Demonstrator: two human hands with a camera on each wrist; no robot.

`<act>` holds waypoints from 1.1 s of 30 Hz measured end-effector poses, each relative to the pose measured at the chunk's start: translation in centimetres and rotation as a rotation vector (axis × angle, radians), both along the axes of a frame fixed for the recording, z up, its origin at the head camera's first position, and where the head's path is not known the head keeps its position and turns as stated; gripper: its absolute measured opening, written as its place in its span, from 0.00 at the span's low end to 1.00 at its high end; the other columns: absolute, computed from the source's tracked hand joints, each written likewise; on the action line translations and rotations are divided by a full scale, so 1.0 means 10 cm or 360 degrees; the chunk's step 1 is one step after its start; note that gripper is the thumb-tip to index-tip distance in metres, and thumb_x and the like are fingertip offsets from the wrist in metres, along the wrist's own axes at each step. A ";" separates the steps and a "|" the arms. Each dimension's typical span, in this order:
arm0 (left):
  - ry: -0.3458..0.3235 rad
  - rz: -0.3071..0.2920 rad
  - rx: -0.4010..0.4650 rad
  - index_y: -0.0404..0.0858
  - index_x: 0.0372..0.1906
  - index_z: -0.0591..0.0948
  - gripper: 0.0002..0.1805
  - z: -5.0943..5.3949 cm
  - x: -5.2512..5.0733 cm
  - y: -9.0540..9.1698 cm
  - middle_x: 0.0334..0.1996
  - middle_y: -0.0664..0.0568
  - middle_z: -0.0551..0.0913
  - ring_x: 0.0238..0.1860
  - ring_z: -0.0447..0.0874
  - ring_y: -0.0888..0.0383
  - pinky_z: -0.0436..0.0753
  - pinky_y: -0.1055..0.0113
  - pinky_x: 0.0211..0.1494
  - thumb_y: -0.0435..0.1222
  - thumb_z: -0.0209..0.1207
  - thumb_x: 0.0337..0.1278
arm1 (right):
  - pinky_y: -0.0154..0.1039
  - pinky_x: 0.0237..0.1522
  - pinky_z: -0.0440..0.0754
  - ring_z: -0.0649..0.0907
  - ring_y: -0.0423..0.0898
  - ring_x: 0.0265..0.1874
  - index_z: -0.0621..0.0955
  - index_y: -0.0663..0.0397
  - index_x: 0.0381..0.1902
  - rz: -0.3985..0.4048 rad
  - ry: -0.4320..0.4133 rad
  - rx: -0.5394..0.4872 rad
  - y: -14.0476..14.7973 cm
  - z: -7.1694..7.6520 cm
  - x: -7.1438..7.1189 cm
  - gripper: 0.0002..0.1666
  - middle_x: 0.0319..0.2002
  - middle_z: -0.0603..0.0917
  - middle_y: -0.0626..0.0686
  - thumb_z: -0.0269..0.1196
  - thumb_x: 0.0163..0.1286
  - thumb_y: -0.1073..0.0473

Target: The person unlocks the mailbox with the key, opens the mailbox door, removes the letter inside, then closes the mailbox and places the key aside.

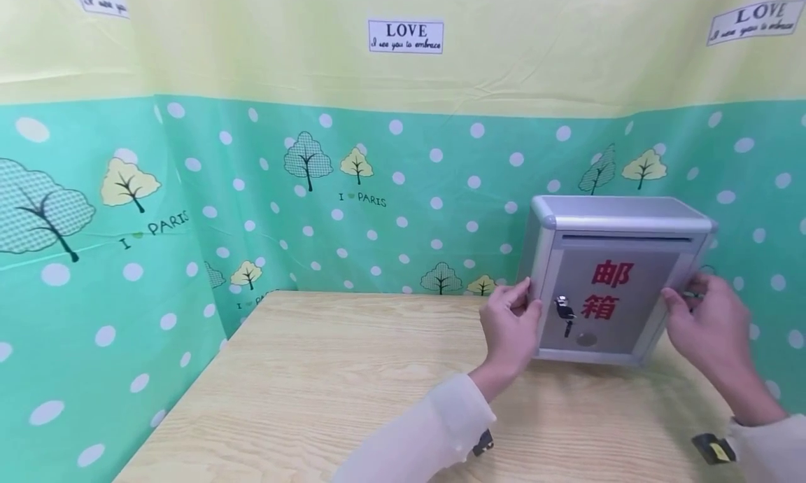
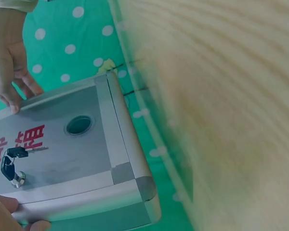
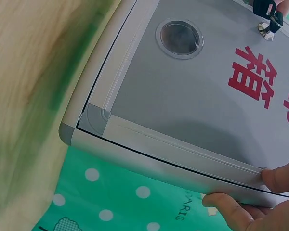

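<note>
Head view shows left hand [image 1: 510, 327] and right hand [image 1: 713, 323] clamped on the metal mailbox [image 1: 641, 288]. Keys [image 1: 565, 311] hang from its front; polka-dot curtain [image 1: 371, 248] is behind the table [image 1: 352, 371].

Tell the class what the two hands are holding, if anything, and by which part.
The left hand and right hand hold the grey box by its opposite side edges, the left on the side nearer the keys.

There are two hands [image 1: 511, 329], one metal box [image 1: 644, 294] (two characters [image 1: 609, 274] on it), two keys [image 1: 565, 311] and one table [image 1: 352, 385].
</note>
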State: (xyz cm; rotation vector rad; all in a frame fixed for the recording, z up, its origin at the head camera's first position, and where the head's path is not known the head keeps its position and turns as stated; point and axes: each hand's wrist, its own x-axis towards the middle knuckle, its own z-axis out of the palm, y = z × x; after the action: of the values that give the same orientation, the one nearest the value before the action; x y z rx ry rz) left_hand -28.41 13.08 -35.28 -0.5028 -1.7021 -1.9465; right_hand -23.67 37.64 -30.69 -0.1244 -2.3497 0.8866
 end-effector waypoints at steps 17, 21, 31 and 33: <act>-0.0008 0.0079 -0.0056 0.32 0.59 0.82 0.24 0.08 -0.10 -0.46 0.44 0.50 0.84 0.44 0.87 0.62 0.88 0.72 0.48 0.23 0.69 0.56 | 0.72 0.50 0.80 0.76 0.78 0.56 0.59 0.78 0.72 0.0017 0.0035 -0.0038 -0.53 0.13 -0.13 0.33 0.63 0.69 0.81 0.53 0.80 0.59; -0.0003 0.0120 -0.0092 0.32 0.59 0.82 0.24 0.07 -0.14 -0.60 0.45 0.49 0.83 0.44 0.87 0.60 0.88 0.72 0.48 0.23 0.69 0.56 | 0.70 0.50 0.82 0.77 0.77 0.56 0.60 0.78 0.71 0.0057 0.0051 -0.0055 -0.67 0.12 -0.17 0.32 0.62 0.70 0.80 0.53 0.80 0.60; -0.0042 0.0179 -0.0139 0.33 0.61 0.81 0.25 0.05 -0.22 -0.97 0.45 0.49 0.83 0.45 0.88 0.58 0.88 0.72 0.47 0.23 0.68 0.57 | 0.65 0.51 0.85 0.79 0.73 0.55 0.63 0.77 0.69 0.0085 0.0099 -0.0134 -1.04 0.01 -0.29 0.30 0.59 0.74 0.77 0.56 0.78 0.62; -0.0030 0.0197 -0.0149 0.32 0.61 0.81 0.24 0.05 -0.23 -1.04 0.45 0.48 0.83 0.45 0.88 0.57 0.88 0.72 0.47 0.23 0.68 0.57 | 0.65 0.51 0.85 0.79 0.73 0.55 0.64 0.77 0.68 0.0095 0.0117 -0.0139 -1.11 0.00 -0.31 0.29 0.59 0.75 0.77 0.56 0.78 0.62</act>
State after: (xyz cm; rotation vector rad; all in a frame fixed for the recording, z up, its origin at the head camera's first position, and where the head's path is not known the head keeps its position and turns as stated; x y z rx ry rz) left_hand -30.73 2.65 -34.75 -0.4036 -1.7983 -1.7968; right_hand -26.80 26.52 -30.71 -0.0566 -2.2574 1.0061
